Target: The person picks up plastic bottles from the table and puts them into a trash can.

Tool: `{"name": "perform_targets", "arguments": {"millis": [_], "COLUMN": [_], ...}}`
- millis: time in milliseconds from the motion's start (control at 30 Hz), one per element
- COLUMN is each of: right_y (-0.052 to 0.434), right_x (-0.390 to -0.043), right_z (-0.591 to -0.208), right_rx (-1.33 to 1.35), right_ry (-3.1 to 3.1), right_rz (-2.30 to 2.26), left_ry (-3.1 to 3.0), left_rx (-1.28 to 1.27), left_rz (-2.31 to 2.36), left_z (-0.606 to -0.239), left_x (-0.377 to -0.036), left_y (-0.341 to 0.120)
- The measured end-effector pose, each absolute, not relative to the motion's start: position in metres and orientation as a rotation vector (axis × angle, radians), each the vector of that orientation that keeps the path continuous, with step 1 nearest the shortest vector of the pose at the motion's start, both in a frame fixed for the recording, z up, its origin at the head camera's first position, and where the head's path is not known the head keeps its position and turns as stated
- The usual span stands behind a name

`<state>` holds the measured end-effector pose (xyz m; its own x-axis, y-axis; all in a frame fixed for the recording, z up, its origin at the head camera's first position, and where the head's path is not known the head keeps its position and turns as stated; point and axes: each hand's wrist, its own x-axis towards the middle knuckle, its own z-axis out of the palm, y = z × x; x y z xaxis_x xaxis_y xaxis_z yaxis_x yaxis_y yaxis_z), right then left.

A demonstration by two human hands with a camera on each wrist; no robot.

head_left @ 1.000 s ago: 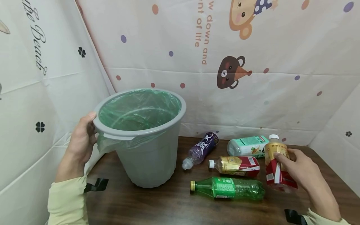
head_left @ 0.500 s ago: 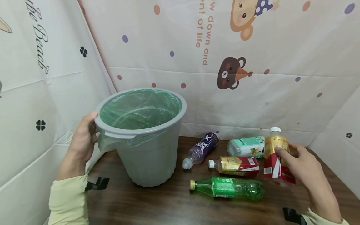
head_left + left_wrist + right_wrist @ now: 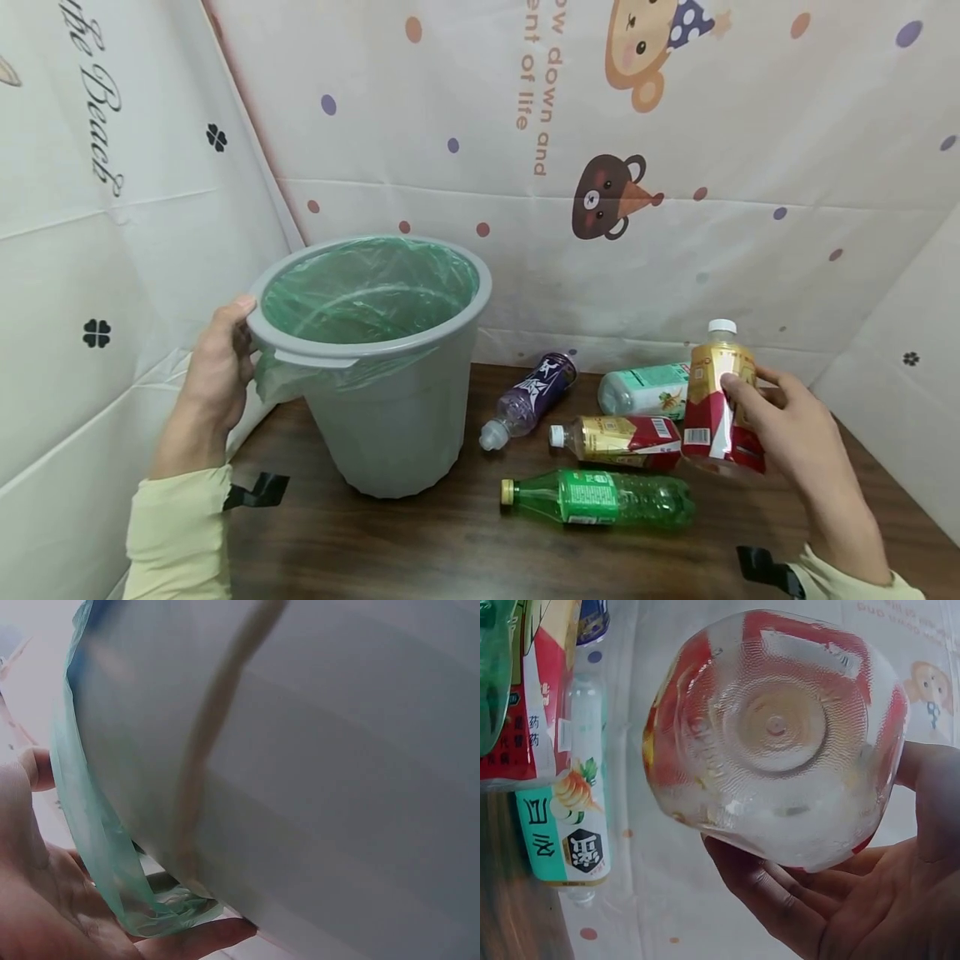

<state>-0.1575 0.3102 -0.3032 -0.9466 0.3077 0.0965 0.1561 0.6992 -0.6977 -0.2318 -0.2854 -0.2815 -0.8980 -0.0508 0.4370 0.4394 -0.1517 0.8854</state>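
My left hand (image 3: 212,371) grips the rim of a grey trash bin (image 3: 393,425) at its left side. A green plastic liner (image 3: 367,287) lines the bin and folds over its rim; in the left wrist view the liner's edge (image 3: 97,825) hangs between the palm and the bin wall. My right hand (image 3: 797,433) holds a plastic bottle (image 3: 705,412) with a gold and red label and a white cap, upright and slightly tilted. In the right wrist view the bottle's clear base (image 3: 776,742) faces the camera, raised off the table.
On the brown table (image 3: 480,550) lie a green bottle (image 3: 600,498), a second gold and red bottle (image 3: 622,440), a purple-labelled bottle (image 3: 531,398) and a teal and white labelled bottle (image 3: 647,390). Printed cloth (image 3: 420,108) hangs behind and at both sides.
My right hand has raised the gold and red bottle and moved it somewhat left, toward the other bottles. The left hand keeps its hold on the bin, which has stayed in place.
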Motion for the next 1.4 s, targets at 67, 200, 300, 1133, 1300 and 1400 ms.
{"name": "perform_targets", "arguments": {"millis": [67, 200, 300, 1133, 1300, 1400], "right_y": [0.308, 0.303, 0.3, 0.258, 0.254, 0.25], "right_x": [-0.159, -0.16, -0.159, -0.181, -0.187, -0.191], "right_z": [-0.303, -0.302, -0.302, -0.281, -0.28, -0.28], "right_rx": [-0.348, -0.308, -0.29, -0.075, -0.016, 0.016], "right_ry": [-2.679, -2.643, -2.625, -2.464, -2.456, -2.462], "right_rz": [1.111, 1.163, 1.177, 1.351, 1.342, 1.339], "left_ry": [-1.784, -1.782, -1.788, -1.809, -1.808, -1.812], "left_rx": [-0.426, -0.421, -0.425, -0.341, -0.333, -0.34], "left_rz": [-2.122, -2.115, -2.105, -2.047, -2.06, -2.055], "left_z": [-0.282, -0.282, -0.282, -0.28, -0.28, -0.279], "left_x": [-0.231, -0.23, -0.23, -0.229, -0.229, -0.229], "left_y": [-0.286, -0.286, -0.286, -0.281, -0.28, -0.279]}}
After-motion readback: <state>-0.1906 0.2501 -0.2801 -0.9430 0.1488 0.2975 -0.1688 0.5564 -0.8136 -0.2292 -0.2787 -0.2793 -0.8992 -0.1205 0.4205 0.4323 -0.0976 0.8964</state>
